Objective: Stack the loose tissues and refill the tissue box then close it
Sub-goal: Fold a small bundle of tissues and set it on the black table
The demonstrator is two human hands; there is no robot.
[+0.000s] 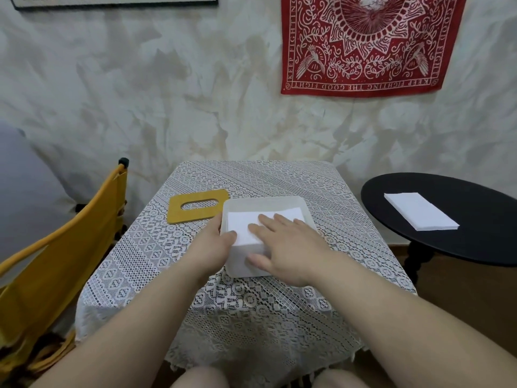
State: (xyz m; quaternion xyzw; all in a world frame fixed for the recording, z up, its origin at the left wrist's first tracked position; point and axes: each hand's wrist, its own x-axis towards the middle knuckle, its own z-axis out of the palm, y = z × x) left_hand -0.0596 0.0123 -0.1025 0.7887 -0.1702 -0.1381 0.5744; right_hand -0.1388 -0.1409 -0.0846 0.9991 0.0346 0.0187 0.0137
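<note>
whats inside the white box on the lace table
A stack of white tissues lies inside the white plastic box. The right hand presses flat on it, hiding the near part; depth below is unseen.

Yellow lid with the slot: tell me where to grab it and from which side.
Take the yellow lid by its near long edge, coming from the left with the left hand. It lies flat on the lace cloth, so slide fingers under that free edge, thumb on top. Its right end sits close against the white box, which blocks that side.
</note>
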